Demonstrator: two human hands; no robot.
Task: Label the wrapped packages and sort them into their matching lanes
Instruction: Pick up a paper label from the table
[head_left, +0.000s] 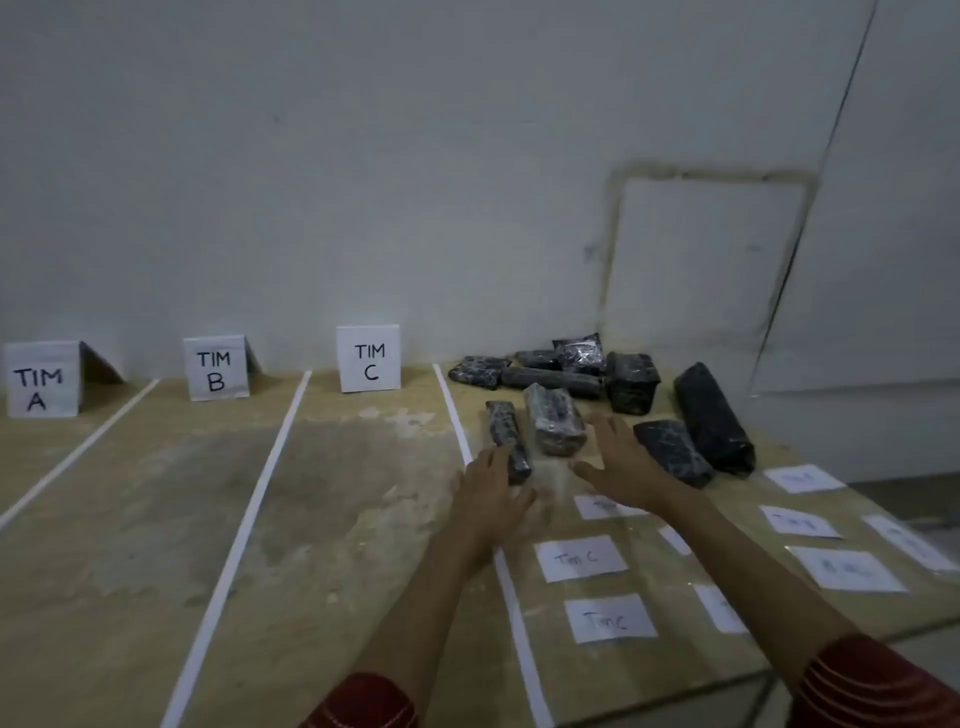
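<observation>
Several black wrapped packages lie in a heap (571, 374) at the back right of the board. Nearest me are a slim package (504, 426) and a chunkier package (553, 423) beside it. My left hand (491, 496) rests its fingertips on the slim package's near end, fingers spread. My right hand (621, 462) hovers open just right of the chunky package, palm down, holding nothing. White paper labels lie flat on the right: two reading "Tim C" (581, 557) (609, 618), others blurred (848, 569). Standing signs mark lanes TIM A (39, 382), TIM B (215, 370), TIM C (370, 359).
White tape lines (260, 493) split the brown board into lanes; one line (511, 587) runs under my left forearm. A long black package (714, 418) and a smaller one (672, 452) lie right of my hands. A grey wall stands behind, and the board's right edge drops off.
</observation>
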